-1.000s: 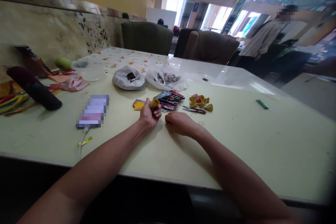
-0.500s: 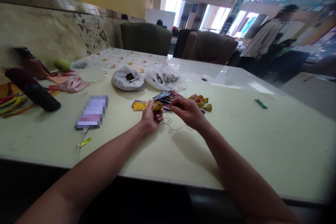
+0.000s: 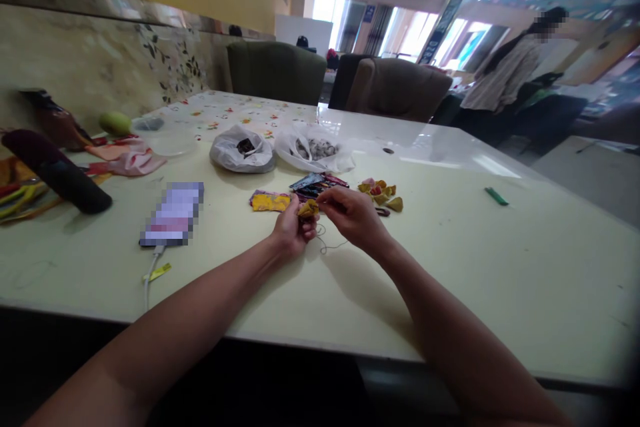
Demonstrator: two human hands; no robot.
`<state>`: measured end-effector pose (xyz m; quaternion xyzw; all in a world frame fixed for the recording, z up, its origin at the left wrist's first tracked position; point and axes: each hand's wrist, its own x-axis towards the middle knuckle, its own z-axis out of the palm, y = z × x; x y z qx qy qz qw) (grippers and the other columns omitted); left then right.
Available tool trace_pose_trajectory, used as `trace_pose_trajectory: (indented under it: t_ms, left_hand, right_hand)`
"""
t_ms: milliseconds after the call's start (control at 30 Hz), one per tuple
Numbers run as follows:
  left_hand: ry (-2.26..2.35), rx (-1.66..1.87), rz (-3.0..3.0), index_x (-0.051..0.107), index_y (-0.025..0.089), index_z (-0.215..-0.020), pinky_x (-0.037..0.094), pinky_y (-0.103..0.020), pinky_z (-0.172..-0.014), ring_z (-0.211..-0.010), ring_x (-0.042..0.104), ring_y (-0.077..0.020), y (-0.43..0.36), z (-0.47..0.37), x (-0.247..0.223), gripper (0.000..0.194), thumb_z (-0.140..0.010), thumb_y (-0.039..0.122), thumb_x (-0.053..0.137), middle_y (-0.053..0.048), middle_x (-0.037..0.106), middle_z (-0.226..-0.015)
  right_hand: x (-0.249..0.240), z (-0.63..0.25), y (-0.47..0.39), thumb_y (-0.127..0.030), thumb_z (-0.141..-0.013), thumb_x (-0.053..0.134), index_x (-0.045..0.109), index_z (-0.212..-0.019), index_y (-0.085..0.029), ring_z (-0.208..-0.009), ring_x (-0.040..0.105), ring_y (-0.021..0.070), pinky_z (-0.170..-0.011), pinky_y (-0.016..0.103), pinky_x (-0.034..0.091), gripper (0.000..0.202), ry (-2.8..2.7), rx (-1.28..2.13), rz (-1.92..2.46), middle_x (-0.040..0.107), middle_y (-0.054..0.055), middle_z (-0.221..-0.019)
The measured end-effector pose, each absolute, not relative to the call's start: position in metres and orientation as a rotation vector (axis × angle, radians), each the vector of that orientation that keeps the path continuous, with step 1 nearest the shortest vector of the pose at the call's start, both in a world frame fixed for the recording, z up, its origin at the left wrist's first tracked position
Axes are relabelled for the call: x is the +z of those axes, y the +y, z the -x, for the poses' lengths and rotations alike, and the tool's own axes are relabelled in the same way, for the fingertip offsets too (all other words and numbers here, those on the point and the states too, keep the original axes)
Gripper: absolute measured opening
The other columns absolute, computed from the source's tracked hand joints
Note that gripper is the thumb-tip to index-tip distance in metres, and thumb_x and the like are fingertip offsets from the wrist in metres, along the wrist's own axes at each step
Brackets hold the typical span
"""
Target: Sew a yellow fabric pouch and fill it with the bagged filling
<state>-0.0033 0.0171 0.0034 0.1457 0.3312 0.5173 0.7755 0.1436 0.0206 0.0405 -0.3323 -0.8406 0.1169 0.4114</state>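
Observation:
My left hand [image 3: 290, 232] is closed around a small yellow cone-shaped cloth piece [image 3: 309, 207], held just above the table. Right beside it, my right hand [image 3: 354, 217] pinches at the edge of that piece; what sits between its fingertips is too small to make out. A thin dark thread [image 3: 324, 248] curls on the table under both hands. Behind them lie a pile of dark patterned cloth scraps [image 3: 313, 185] and a yellow scrap [image 3: 270, 201]. Several similar yellow cone pieces [image 3: 383, 192] are heaped to the right.
Two white plastic bags [image 3: 227, 153] with contents stand at the back. On the left are a phone [image 3: 173, 213] on a cable, a dark cylindrical object [image 3: 60, 173] and pink cloth [image 3: 133, 159]. A small green item [image 3: 497, 197] lies right. A person [image 3: 505, 80] stands beyond.
My right hand has come in toward the left, and its fingertips now meet the yellow cloth piece. My left hand has shifted slightly right, tilting the piece.

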Motion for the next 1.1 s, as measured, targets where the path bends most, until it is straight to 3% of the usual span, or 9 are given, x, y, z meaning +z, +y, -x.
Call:
trace_pose_trajectory:
  t_ms: [167,300,400,533,633,767,967,1100]
  left_hand:
    - [0.753,1.206,-0.257,0.05,0.016,-0.072,0.023,-0.017,-0.036,-0.035,0.035,-0.0062,0.021,0.001,-0.001,0.049,-0.105,0.048,0.033,0.003,0.047,-0.051]
    - [0.829,1.339,-0.345,0.057,0.016,-0.076,0.039,-0.02,-0.045,-0.048,0.053,-0.0099,0.023,-0.003,-0.008,0.047,-0.104,0.049,0.04,0.0,0.058,-0.06]
    - [0.873,1.42,-0.397,0.059,0.015,-0.075,0.044,-0.02,-0.053,-0.054,0.057,-0.0103,0.022,-0.006,-0.012,0.048,-0.102,0.051,0.044,0.0,0.061,-0.062]
    - [0.891,1.462,-0.414,0.057,0.015,-0.071,0.043,-0.019,-0.052,-0.054,0.056,-0.0102,0.021,-0.007,-0.014,0.047,-0.1,0.052,0.05,0.0,0.059,-0.06]
    - [0.836,1.405,-0.392,0.057,0.016,-0.072,0.039,-0.019,-0.045,-0.046,0.049,-0.009,0.02,-0.006,-0.012,0.047,-0.099,0.054,0.049,0.001,0.054,-0.056]
    - [0.771,1.276,-0.407,0.056,0.017,-0.075,0.031,-0.019,-0.038,-0.037,0.036,-0.0072,0.018,-0.002,-0.007,0.052,-0.102,0.056,0.035,0.001,0.051,-0.054]
    - [0.74,1.186,-0.468,0.056,0.017,-0.079,0.033,-0.019,-0.037,-0.037,0.037,-0.0079,0.016,-0.002,-0.006,0.058,-0.098,0.066,0.032,-0.001,0.054,-0.056]
    - [0.737,1.163,-0.441,0.056,0.017,-0.076,0.031,-0.018,-0.037,-0.037,0.036,-0.0075,0.018,-0.002,-0.008,0.059,-0.1,0.063,0.03,0.0,0.052,-0.054]
  right_hand:
    - [0.038,-0.133,0.009,-0.015,-0.091,0.06,0.074,-0.094,-0.019,-0.087,0.071,0.0184,-0.076,0.026,0.047,0.014,-2.317,0.294,0.929,0.078,0.006,-0.097]
    - [0.039,-0.122,0.001,-0.023,-0.092,0.063,0.076,-0.097,-0.021,-0.089,0.072,0.0228,-0.071,0.029,0.042,0.014,-2.49,0.175,1.332,0.079,0.007,-0.098]
    - [0.039,-0.116,-0.003,-0.028,-0.093,0.062,0.076,-0.098,-0.022,-0.088,0.072,0.0238,-0.067,0.029,0.039,0.016,-2.493,0.146,1.465,0.079,0.007,-0.097]
    - [0.034,-0.113,-0.006,-0.023,-0.092,0.059,0.075,-0.091,-0.019,-0.081,0.071,0.023,-0.065,0.029,0.038,0.016,-2.428,0.173,1.438,0.079,0.008,-0.091]
    - [0.032,-0.115,-0.005,-0.018,-0.089,0.06,0.074,-0.084,-0.018,-0.074,0.069,0.0192,-0.066,0.028,0.043,0.015,-2.231,0.385,1.236,0.078,0.006,-0.083]
    - [0.038,-0.123,0.001,-0.023,-0.086,0.067,0.076,-0.083,-0.018,-0.072,0.069,0.0166,-0.069,0.027,0.051,0.011,-1.792,0.655,0.959,0.077,0.002,-0.08]
    - [0.035,-0.129,0.014,-0.03,-0.081,0.073,0.078,-0.078,-0.019,-0.071,0.067,0.0166,-0.066,0.027,0.052,0.012,-1.627,0.832,0.956,0.076,0.002,-0.076]
    - [0.027,-0.128,0.017,-0.03,-0.081,0.069,0.078,-0.084,-0.017,-0.068,0.066,0.0158,-0.066,0.027,0.051,0.016,-1.71,0.933,1.003,0.076,0.003,-0.077]
